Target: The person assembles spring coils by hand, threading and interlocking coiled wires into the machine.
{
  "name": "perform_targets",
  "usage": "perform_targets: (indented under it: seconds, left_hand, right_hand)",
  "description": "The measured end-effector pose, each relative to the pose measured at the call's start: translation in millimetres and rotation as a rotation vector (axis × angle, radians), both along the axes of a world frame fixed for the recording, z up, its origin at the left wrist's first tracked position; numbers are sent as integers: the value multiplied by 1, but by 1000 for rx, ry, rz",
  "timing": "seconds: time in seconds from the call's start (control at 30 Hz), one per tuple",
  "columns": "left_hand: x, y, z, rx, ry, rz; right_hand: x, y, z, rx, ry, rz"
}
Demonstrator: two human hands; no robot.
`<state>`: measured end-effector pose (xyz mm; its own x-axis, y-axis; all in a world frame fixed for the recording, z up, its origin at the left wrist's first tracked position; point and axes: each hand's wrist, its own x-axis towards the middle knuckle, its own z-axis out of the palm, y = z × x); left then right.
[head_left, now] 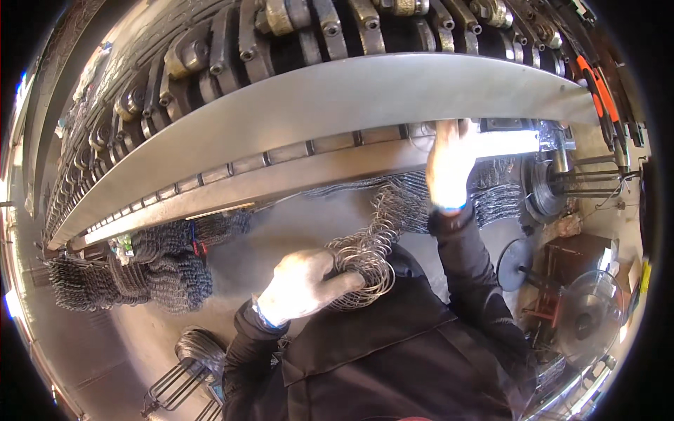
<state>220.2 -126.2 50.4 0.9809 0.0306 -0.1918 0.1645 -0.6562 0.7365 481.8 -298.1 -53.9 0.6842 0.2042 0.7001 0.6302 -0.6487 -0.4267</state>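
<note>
Loosely bunched grey wire coils (368,247)

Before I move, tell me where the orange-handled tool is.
In the head view, the orange-handled tool is upper right, beside the metal panel, right of the right hand.

Levers (330,24) at 12 o'clock, panel (351,85) before them, right hand (451,165) at 2 o'clock by the panel's lower edge, wire coils (372,275) in left hand (298,284) at 6, wire bundles (175,279) at 8, fan (588,319) at 4.
</note>
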Motion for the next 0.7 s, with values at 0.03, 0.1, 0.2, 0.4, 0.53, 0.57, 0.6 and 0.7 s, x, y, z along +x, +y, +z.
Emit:
perform_targets:
  seconds: [0.03, 0.1, 0.2, 0.4, 0.53, 0.57, 0.6, 0.7]
  left_hand:
    - [1, -3, -2, -10, 2, -1]
    - [10, -15, -6, -31, -14, -2]
    - [22, -27, -3, -35, -27, -12]
    - [26, -45, -6, -85, -69, 70]
    - [34, -52, -6, -141, -67, 138]
    - [37, -55, -8, -157, -70, 151]
    - [39, -57, -7, -165, -51, 156]
    - [45, -68, -1, -201, 29, 219]
  right_hand:
    - [21, -1, -10, -89, -73, 0]
    - [68, -21, -40, -212, -126, 94]
    - [107, -40, -56, -216, 10, 345]
    - [34, -54, 38, -294, -89, 205]
    - [-8, -69, 79, 28, 674, 1159]
    - [-16, -70, 80, -138, 547, 1171]
    - [-22, -73, 77, -302, 417, 1176]
    - [-26, -79, 76, -215, 529, 1093]
